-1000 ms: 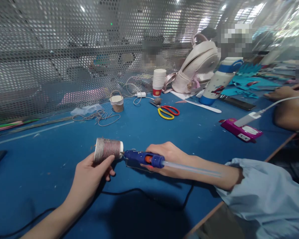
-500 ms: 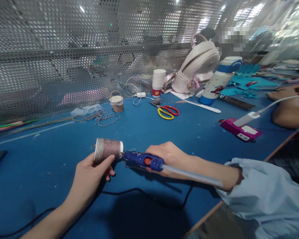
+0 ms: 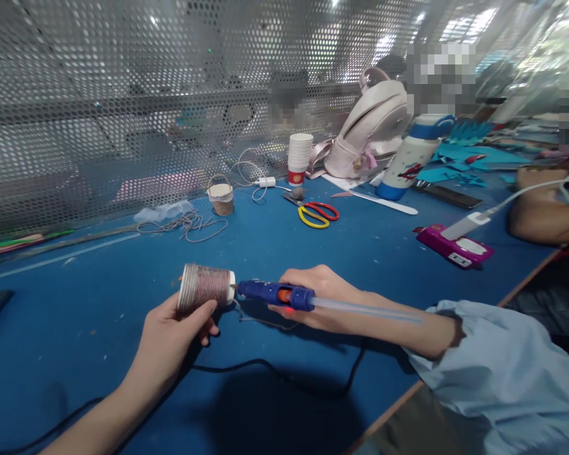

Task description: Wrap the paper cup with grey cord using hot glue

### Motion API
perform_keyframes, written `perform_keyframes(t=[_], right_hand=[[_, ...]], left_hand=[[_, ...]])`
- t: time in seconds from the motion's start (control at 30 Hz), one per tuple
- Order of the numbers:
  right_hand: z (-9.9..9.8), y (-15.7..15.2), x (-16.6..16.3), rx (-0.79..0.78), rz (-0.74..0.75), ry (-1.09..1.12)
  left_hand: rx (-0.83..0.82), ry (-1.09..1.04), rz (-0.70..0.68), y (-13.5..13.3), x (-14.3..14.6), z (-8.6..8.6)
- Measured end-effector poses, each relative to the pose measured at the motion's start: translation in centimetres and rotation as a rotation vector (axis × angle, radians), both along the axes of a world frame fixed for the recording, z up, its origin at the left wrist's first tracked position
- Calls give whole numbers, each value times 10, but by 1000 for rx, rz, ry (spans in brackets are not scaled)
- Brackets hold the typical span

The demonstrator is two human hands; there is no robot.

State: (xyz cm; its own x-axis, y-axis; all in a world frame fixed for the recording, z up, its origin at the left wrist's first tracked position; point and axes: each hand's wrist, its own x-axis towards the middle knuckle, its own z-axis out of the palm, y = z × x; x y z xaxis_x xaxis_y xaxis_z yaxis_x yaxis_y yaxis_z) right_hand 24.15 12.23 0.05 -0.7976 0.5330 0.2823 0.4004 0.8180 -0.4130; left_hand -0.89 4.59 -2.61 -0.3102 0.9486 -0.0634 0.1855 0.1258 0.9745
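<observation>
So in the head view, the left hand (image 3: pixel 177 323) has its thumb and fingers clamped around a cup (image 3: pixel 207 287) that's tipped on its side over the blue table (image 3: pixel 123 379), wide end left, narrow end right. It's wrapped in grey and reddish string, with a bare white band at the narrow end. Can't tell if it's actually touching the table. The right hand (image 3: pixel 325 297) is closed around a blue glue gun (image 3: pixel 265 292), clear glue stick (image 3: pixel 360 308) poking out the back, nozzle right at that white band; touching or just shy of it, I honestly can't tell. A thin strand (image 3: pixel 260 321) trails from near that end, below the gun. Farther back there's loose string (image 3: pixel 192 221), a little bucket (image 3: pixel 222 205), scissors (image 3: pixel 302 204) and stacked paper cups (image 3: pixel 300 153), with a purple power strip (image 3: pixel 455 246) off right.
</observation>
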Motion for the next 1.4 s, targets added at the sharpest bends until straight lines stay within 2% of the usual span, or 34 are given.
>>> perform_keyframes(t=[0.17,0.37,0.67,1.0,1.4], right_hand=[[7,-1,2,-52,31,27],[11,0,1,-113,-105,66],[10,-3,4,-65,33,31],[16,5,0,-152,-126,90],[23,-1,1,-176,-87,31]], left_hand=[[4,-19,-27,0,-2,-2],[25,-9,-45,-1,-2,-2],[28,-4,-61,-1,-3,-3],[28,3,-90,-3,-7,-5],[58,31,-115,-2,-9,-8]])
